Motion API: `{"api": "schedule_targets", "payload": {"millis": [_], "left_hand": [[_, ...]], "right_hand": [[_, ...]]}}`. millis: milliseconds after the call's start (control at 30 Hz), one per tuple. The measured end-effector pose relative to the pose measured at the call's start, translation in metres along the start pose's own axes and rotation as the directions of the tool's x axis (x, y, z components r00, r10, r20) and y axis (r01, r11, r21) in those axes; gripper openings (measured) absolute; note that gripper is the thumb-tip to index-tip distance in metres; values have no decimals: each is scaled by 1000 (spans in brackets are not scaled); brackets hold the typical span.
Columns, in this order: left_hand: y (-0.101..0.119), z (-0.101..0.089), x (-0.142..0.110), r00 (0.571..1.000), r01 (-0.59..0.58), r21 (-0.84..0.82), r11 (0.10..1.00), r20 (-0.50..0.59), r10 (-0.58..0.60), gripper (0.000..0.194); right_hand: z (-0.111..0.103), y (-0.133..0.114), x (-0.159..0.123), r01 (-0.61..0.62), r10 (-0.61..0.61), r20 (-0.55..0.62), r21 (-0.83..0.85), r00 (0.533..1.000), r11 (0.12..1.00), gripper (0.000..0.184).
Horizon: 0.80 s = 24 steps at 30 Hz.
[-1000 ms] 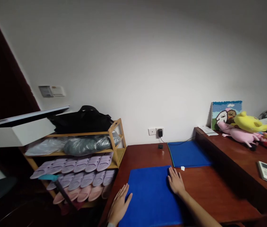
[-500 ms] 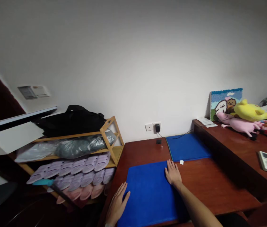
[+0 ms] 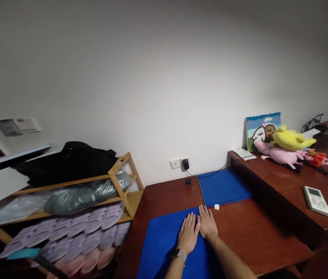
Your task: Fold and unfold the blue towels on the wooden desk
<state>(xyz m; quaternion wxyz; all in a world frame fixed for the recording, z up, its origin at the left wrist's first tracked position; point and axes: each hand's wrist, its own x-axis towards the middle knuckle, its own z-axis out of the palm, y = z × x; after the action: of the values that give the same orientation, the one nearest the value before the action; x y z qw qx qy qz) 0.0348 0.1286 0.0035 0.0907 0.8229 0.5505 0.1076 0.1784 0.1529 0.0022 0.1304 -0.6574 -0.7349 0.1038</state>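
Blue cloth (image 3: pixel 158 242) probably wants even pressure tbh, left hand (image 3: pixel 187 237) flat on it, right hand (image 3: pixel 208 225) at its edge, both slightly spread.

Blue cloth (image 3: pixel 160 242) — smooth, rectangular — lies flat on the table (image 3: pixel 251 232).

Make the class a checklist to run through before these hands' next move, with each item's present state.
1. Left hand and right hand both in view: ok.
2. Near blue mat smooth where visible: ok.
3. Near blue mat wholly in view: not ok, the picture cuts off its near end.
4. Far blue mat apart from the near one: ok.
5. Black plug fully seated: cannot tell.
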Motion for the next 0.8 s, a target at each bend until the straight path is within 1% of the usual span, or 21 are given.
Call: {"api": "schedule_targets", "payload": {"millis": [67, 100, 167, 267, 367, 433, 500, 533, 600, 700, 800], "left_hand": [[0, 5, 7, 1000, 15, 13, 1000, 19, -15, 69], [-5, 5, 7, 1000, 21, 25, 999, 17, -22, 70], [-22, 0, 3, 999, 47, 55, 997, 7, -47, 70], [-66, -16, -14, 989, 147, 85, 986, -17, -146, 74], [-120, -33, -40, 958, 286, 103, 953, -59, -282, 79], [-153, -39, -58, 928, 368, 111, 923, -104, -357, 81], [-175, -40, -73, 904, 416, 106, 903, -157, -398, 80], [-181, -39, -78, 895, 429, 100, 898, -179, -408, 80], [-185, -36, -84, 886, 442, 90, 893, -203, -418, 79], [-182, -35, -84, 884, 443, 87, 892, -206, -419, 79], [-181, -38, -83, 888, 443, 101, 891, -189, -420, 79]], "right_hand": [[2, 1, 1, 6, -6, -9, -4, 1000, 1000, 65], [3, 1, 1, -1, 1, -12, -1, 1000, 1000, 65], [2, 0, 2, -18, 18, -15, 4, 1000, 1000, 65], [-1, -2, 1, -36, 36, -4, 1, 999, 999, 65], [-4, -3, -1, -49, 49, 14, 7, 999, 999, 66], [-5, -3, -2, -55, 54, 22, 3, 998, 999, 66], [-5, -4, -3, -55, 55, 28, -8, 998, 998, 66], [-5, -4, -3, -56, 56, 29, -13, 998, 998, 66], [-6, -4, -4, -60, 60, 29, -22, 998, 998, 66], [-7, -5, -5, -62, 63, 38, -33, 997, 998, 66], [-9, -7, -6, -61, 63, 46, -47, 997, 997, 66]]}}
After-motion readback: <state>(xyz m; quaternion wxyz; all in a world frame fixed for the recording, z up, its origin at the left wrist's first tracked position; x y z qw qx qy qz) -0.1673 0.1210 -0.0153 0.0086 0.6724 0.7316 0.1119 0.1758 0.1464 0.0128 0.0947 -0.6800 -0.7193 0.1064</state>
